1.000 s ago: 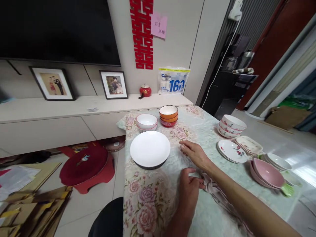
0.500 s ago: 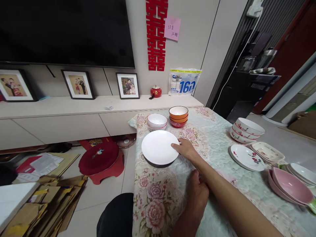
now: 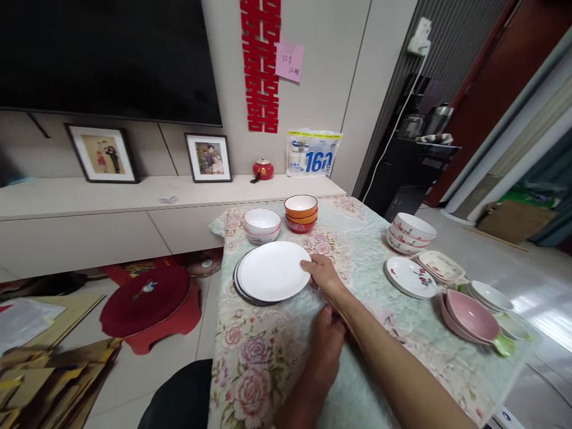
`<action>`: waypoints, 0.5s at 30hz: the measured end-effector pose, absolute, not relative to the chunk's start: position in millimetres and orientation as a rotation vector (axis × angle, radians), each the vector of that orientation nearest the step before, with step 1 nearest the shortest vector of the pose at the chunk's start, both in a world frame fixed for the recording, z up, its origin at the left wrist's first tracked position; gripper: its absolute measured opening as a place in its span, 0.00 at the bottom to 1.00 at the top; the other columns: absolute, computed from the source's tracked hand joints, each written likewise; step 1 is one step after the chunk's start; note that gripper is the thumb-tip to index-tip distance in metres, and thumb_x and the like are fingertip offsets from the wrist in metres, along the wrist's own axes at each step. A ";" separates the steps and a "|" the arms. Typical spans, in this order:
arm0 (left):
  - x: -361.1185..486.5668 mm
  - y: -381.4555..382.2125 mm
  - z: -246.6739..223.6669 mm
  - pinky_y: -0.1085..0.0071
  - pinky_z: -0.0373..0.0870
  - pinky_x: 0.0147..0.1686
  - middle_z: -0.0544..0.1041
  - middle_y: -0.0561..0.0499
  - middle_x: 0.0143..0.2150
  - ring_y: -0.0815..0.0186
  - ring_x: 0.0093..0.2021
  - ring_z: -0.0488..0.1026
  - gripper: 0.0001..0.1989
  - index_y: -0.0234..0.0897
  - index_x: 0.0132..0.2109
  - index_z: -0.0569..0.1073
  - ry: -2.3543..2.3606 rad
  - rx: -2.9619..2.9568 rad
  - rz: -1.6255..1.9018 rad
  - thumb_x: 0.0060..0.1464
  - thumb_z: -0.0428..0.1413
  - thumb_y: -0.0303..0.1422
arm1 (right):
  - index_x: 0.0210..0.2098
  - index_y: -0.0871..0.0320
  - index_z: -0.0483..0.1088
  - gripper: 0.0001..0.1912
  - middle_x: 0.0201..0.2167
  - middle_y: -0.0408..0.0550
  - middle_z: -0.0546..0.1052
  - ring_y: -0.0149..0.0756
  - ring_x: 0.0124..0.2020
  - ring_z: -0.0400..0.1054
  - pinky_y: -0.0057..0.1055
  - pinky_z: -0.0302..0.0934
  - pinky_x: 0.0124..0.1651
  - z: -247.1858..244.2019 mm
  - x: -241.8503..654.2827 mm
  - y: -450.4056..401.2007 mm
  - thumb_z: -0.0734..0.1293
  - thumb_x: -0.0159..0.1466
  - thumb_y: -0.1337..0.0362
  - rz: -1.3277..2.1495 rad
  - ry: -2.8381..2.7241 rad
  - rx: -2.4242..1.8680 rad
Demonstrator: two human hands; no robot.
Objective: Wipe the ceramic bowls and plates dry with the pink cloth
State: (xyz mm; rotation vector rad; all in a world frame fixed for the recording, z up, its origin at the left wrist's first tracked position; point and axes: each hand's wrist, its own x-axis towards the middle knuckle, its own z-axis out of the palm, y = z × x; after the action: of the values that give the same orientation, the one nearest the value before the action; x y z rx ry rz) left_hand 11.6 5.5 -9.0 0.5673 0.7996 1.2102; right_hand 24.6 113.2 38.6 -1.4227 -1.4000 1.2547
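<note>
A white plate (image 3: 272,271) is raised at its right side and shifted off the dark-edged plates (image 3: 240,287) beneath it. My right hand (image 3: 322,275) grips its right rim, thumb on top and fingers below. Close to my right forearm, my left hand (image 3: 327,345) rests near the floral tablecloth (image 3: 286,369), its fingers curled with nothing visible in them. Behind the plate are white red-rimmed bowls (image 3: 262,223) and a stack of orange and red bowls (image 3: 301,208).
At the table's right are white bowls (image 3: 413,227), flower-patterned plates (image 3: 410,277), square dishes (image 3: 440,266) and pink bowls (image 3: 472,316). Picture frames, a red jar (image 3: 263,169) and a plastic bag (image 3: 313,155) stand on the cabinet. A red stool (image 3: 152,304) is at left.
The top white plate has moved rightward relative to the plates under it, with its right side raised in my right hand. The camera view has turned to the right.
</note>
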 end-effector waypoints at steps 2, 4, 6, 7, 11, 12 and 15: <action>9.4 4.8 -4.4 0.64 0.69 0.38 0.80 0.45 0.35 0.58 0.36 0.75 0.14 0.33 0.39 0.75 0.785 0.550 1.194 0.42 0.62 0.31 | 0.24 0.56 0.62 0.12 0.10 0.34 0.58 0.25 0.12 0.47 0.25 0.42 0.15 36.8 29.6 109.5 0.63 0.52 0.54 1.300 -1.308 -1.380; 7.1 4.3 -0.8 0.64 0.70 0.36 0.79 0.44 0.33 0.59 0.34 0.76 0.11 0.32 0.35 0.75 0.780 0.507 1.174 0.41 0.62 0.30 | 0.24 0.56 0.62 0.13 0.09 0.33 0.56 0.24 0.11 0.45 0.25 0.39 0.15 37.7 42.7 105.6 0.64 0.50 0.52 1.322 -1.232 -1.336; 4.1 5.2 1.7 0.65 0.70 0.35 0.79 0.43 0.34 0.60 0.32 0.76 0.11 0.31 0.35 0.75 0.791 0.440 1.188 0.40 0.62 0.27 | 0.25 0.57 0.64 0.15 0.10 0.32 0.56 0.23 0.12 0.44 0.24 0.38 0.16 40.8 64.7 101.2 0.66 0.50 0.51 1.326 -1.170 -1.301; 2.1 6.3 2.7 0.64 0.71 0.36 0.80 0.43 0.35 0.60 0.32 0.77 0.12 0.31 0.36 0.75 0.797 0.372 1.210 0.40 0.62 0.28 | 0.26 0.57 0.64 0.16 0.10 0.31 0.56 0.22 0.12 0.43 0.24 0.37 0.16 42.7 78.3 98.8 0.67 0.50 0.51 1.324 -1.143 -1.291; -8.7 13.5 10.0 0.59 0.73 0.46 0.80 0.38 0.46 0.53 0.45 0.79 0.17 0.32 0.45 0.76 0.666 0.066 1.272 0.54 0.56 0.40 | 0.30 0.60 0.69 0.18 0.15 0.36 0.65 0.22 0.13 0.50 0.23 0.39 0.18 47.5 136.2 88.0 0.70 0.49 0.53 1.307 -1.073 -1.301; -11.3 14.9 12.7 0.56 0.73 0.47 0.79 0.39 0.50 0.52 0.48 0.78 0.20 0.35 0.49 0.75 0.623 0.025 1.310 0.56 0.54 0.43 | 0.32 0.61 0.70 0.19 0.17 0.39 0.69 0.24 0.15 0.55 0.23 0.43 0.18 46.6 148.1 84.9 0.71 0.48 0.53 1.312 -1.067 -1.311; -15.1 15.2 19.0 0.52 0.73 0.49 0.77 0.36 0.54 0.48 0.54 0.74 0.28 0.33 0.56 0.71 0.575 0.019 1.324 0.57 0.52 0.48 | 0.33 0.62 0.72 0.20 0.21 0.44 0.74 0.30 0.19 0.63 0.25 0.51 0.22 37.6 171.7 76.2 0.73 0.47 0.53 1.331 -1.066 -1.347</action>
State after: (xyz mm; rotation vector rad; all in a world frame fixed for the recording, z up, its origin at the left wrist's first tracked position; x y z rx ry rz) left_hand -15.1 15.2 19.0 0.0192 0.5750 1.3237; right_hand 171.7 76.2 37.6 -1.3469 -1.0660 1.3313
